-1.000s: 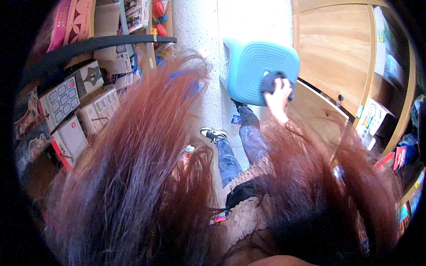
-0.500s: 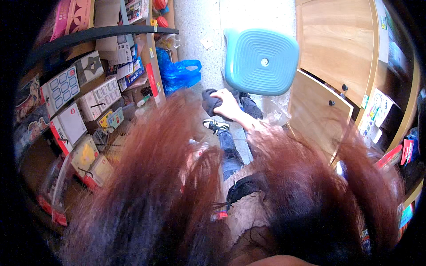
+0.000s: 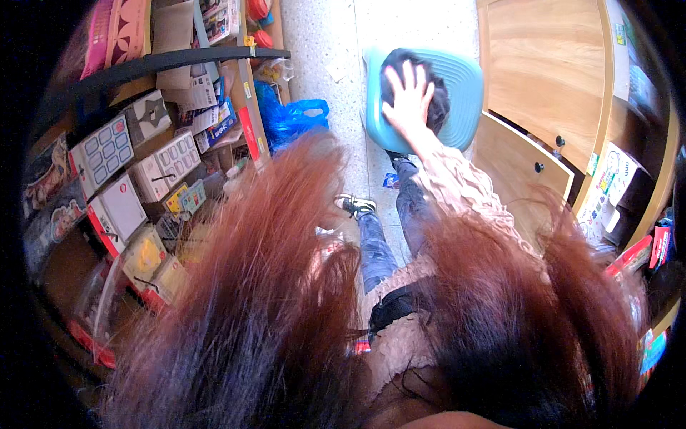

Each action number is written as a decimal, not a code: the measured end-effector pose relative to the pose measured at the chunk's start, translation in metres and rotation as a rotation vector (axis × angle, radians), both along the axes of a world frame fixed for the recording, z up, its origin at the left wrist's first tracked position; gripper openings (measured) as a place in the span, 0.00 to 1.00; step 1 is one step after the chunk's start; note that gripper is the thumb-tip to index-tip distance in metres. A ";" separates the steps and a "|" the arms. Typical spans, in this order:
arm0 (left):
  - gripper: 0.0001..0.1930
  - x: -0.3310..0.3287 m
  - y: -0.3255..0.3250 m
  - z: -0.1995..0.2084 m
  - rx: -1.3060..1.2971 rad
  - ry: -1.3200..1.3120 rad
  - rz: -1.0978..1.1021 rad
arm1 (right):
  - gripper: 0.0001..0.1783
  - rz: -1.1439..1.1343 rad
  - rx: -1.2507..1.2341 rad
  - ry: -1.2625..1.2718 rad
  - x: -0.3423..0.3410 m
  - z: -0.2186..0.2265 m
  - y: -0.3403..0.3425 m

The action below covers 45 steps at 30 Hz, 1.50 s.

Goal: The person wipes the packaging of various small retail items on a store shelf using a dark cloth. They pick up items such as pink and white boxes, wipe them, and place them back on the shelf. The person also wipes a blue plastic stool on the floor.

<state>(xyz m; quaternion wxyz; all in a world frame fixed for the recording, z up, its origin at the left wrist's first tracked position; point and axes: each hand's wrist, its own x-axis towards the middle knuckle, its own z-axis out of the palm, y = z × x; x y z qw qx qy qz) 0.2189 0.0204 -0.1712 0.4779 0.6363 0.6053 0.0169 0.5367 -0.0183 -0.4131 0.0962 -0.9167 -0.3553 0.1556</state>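
My right hand (image 3: 409, 100) lies over a crumpled dark cloth (image 3: 437, 107), its fingers spread and flat. Beneath them is the seat of a light blue plastic stool (image 3: 463, 96) with ringed grooves, and the cloth rests on its left and middle part. A pale, ruffled sleeve (image 3: 471, 182) runs back from this hand along my right side. My left hand does not show; long reddish-brown hair covers much of the lower picture.
Shelves with boxed goods (image 3: 168, 164) line the left side, a blue plastic bag (image 3: 296, 118) beside them on the floor. To the right stands a wooden cabinet (image 3: 550, 64) with a door (image 3: 518, 168) ajar. My shoe (image 3: 355, 206) is on the speckled floor.
My right hand has moved forward and right with the dark cloth, from beside the stool onto its seat. Its fingers went from curled round the cloth to spread over it.
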 end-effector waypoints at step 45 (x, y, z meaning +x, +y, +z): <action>0.09 0.003 0.020 -0.033 -0.093 -0.012 -0.080 | 0.37 -0.512 0.070 -0.159 0.035 -0.006 -0.064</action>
